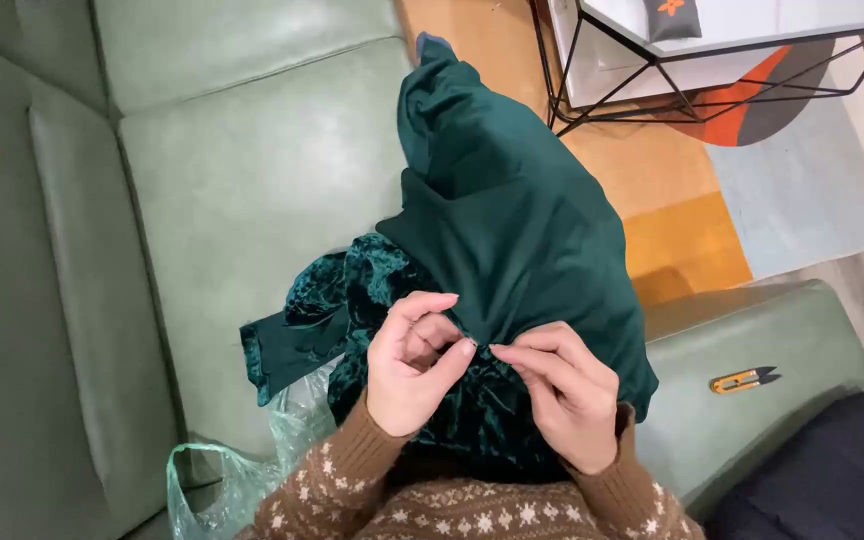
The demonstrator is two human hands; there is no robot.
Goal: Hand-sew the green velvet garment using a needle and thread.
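A dark green garment (502, 210) of smooth cloth and crushed velvet lies over my lap and trails out onto the sofa. My left hand (412, 365) and my right hand (562, 395) meet at its middle, fingertips pinching the same small fold of cloth. Something thin may be held between the fingers, too small to tell. Both wrists wear brown patterned knit sleeves.
The pale green leather sofa (252, 170) spreads to the left and behind. A small yellow thread snipper (742, 380) lies on the sofa arm at right. A clear green plastic bag (222, 480) sits lower left. A wire-frame table (712, 50) stands on a coloured rug (782, 190).
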